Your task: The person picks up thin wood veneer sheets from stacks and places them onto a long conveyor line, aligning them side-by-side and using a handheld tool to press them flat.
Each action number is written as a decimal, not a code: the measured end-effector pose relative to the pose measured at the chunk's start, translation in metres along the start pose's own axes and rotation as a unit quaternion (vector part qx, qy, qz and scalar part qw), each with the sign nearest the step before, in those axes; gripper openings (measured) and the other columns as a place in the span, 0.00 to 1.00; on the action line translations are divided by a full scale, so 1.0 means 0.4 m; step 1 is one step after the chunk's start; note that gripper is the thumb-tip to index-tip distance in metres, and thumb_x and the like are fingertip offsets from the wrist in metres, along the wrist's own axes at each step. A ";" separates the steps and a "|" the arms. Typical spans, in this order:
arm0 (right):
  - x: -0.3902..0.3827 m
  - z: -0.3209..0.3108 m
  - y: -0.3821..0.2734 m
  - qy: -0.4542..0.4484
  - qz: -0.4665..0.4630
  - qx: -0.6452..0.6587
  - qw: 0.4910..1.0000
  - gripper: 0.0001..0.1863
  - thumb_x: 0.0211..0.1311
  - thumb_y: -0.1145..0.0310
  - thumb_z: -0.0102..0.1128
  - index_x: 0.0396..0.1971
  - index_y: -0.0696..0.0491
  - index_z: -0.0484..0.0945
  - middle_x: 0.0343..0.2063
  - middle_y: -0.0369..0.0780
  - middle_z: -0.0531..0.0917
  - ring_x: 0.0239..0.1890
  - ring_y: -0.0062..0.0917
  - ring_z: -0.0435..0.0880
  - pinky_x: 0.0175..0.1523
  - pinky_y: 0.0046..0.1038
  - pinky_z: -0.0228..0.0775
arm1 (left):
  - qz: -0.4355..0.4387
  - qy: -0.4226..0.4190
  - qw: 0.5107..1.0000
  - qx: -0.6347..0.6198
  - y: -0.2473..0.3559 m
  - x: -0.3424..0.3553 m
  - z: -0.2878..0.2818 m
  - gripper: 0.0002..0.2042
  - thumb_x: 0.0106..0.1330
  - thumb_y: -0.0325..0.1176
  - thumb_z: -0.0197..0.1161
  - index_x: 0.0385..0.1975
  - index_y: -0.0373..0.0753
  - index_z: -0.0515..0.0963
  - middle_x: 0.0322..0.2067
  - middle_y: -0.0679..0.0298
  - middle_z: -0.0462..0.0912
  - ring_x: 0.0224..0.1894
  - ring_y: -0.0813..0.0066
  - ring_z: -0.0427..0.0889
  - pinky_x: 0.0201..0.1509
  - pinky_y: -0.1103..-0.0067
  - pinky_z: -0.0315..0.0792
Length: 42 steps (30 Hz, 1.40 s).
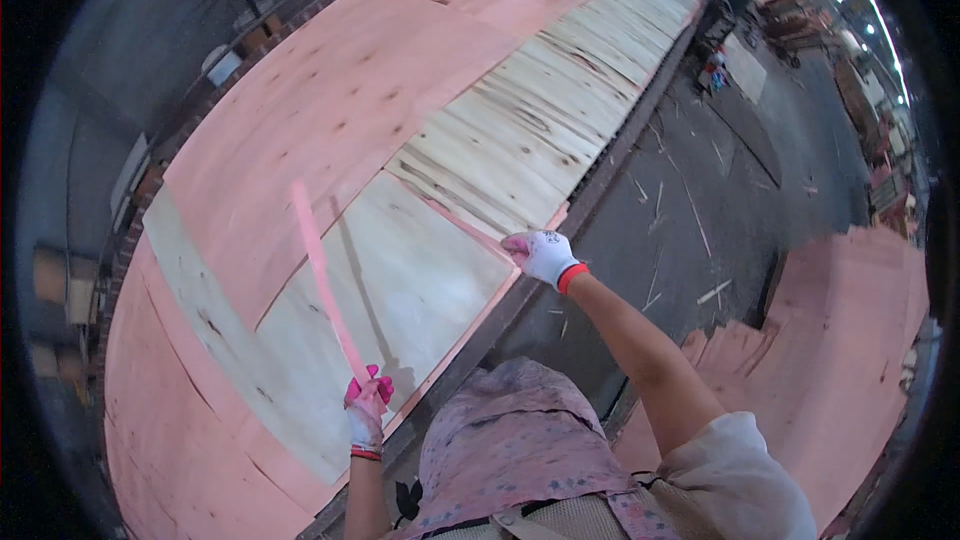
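Observation:
My left hand [366, 410], in a white glove with pink-stained fingers, is closed round the lower end of a long, narrow pink veneer strip [325, 285]. The strip points up and away over the table, casting a shadow. At the near edge, my right hand [545, 256], gloved in white with a red cuff, pinches the corner of a pale veneer sheet [425, 265]; its fingertips are partly hidden. Beyond that corner runs a row of pale, dark-streaked veneer [530, 120]. Larger pink veneer sheets [330, 90] lie alongside on the left.
A dark rail [640, 125] borders the long table on my side. Thin wood scraps [715, 292] litter the grey floor [620, 260]. At the right stands a stack of pink veneer sheets [830, 340] with ragged edges. A pale board [745, 68] lies farther back.

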State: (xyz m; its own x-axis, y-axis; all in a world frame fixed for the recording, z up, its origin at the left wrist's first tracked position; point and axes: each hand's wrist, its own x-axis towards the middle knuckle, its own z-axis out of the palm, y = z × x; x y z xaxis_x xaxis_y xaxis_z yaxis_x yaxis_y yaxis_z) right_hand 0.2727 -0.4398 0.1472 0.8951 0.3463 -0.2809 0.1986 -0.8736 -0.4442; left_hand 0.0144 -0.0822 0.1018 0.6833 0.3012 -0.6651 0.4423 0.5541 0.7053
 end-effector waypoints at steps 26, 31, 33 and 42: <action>0.246 0.251 0.129 -0.174 -0.264 -0.243 0.917 0.10 0.60 0.66 0.52 0.32 0.49 0.83 0.28 0.44 0.83 0.28 0.35 0.83 0.29 0.48 0.66 | -0.028 0.303 0.939 -0.158 -0.367 -0.381 0.284 0.15 0.63 0.26 0.57 0.51 0.34 0.72 0.30 0.56 0.83 0.27 0.70 0.81 0.30 0.78 0.74; 0.494 0.181 0.302 -0.165 0.239 0.599 0.746 0.08 0.56 0.66 0.60 0.29 0.55 0.81 0.17 0.37 0.77 0.17 0.23 0.74 0.23 0.25 0.67 | -0.012 0.343 0.925 -0.165 -0.461 -0.465 0.312 0.15 0.63 0.25 0.55 0.50 0.33 0.73 0.31 0.53 0.82 0.27 0.66 0.81 0.31 0.74 0.76; 0.468 0.095 0.309 -0.108 0.221 0.640 0.728 0.08 0.58 0.69 0.58 0.35 0.56 0.81 0.22 0.39 0.80 0.20 0.23 0.75 0.26 0.26 0.70 | -0.003 0.329 0.931 -0.160 -0.505 -0.522 0.331 0.15 0.63 0.25 0.55 0.51 0.34 0.72 0.31 0.54 0.82 0.27 0.67 0.81 0.31 0.74 0.76; 0.113 0.101 0.196 -0.152 0.194 0.473 0.846 0.09 0.60 0.69 0.59 0.39 0.56 0.79 0.23 0.38 0.81 0.20 0.20 0.77 0.22 0.21 0.68 | 0.068 0.365 0.894 -0.252 -0.695 -0.669 0.300 0.14 0.63 0.24 0.55 0.49 0.32 0.70 0.29 0.57 0.80 0.27 0.69 0.79 0.32 0.78 0.73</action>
State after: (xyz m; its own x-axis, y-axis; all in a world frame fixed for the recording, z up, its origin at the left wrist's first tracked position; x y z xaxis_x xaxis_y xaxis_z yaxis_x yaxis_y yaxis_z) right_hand 0.3125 -0.4791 0.0653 0.6468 0.2933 -0.7040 -0.6246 -0.3261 -0.7096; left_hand -0.2216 -0.4101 0.1132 0.0692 0.7168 -0.6938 -0.0588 0.6972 0.7145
